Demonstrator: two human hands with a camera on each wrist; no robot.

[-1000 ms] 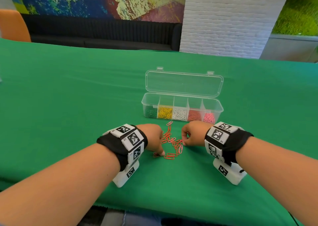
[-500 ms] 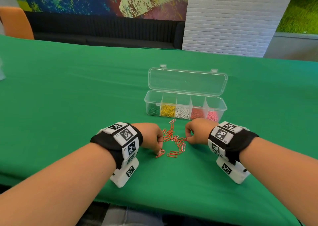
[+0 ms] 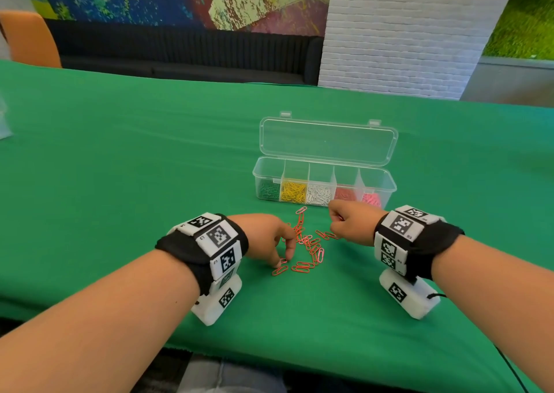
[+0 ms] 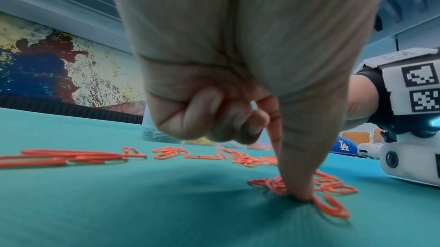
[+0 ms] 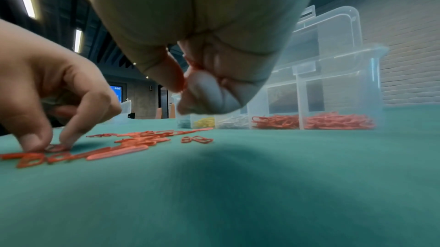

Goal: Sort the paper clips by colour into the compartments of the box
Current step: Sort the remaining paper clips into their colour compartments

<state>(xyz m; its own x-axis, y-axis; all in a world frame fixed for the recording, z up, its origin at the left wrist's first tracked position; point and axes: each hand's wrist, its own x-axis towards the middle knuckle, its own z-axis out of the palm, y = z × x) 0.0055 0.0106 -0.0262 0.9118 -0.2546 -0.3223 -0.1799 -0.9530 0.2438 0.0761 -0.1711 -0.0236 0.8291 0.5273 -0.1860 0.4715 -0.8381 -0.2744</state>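
A loose pile of orange-red paper clips lies on the green cloth in front of the clear box. The box's lid stands open at the back. Its compartments hold green, yellow, white, red and pink clips from left to right. My left hand is down at the pile's near-left edge, with thumb and forefinger tips pinching a clip against the cloth. My right hand is curled and raised just off the cloth between pile and box. It pinches a few red clips between thumb and fingers.
The green cloth covers the whole table, and its near edge runs just below my wrists. A dark bench and a white brick pillar stand beyond the table. A blue cap sits far off to the right.
My right hand has lifted off the pile with clips in its fingers and moved up towards the box. My left hand's fingertips have shifted slightly on the near-left clips.
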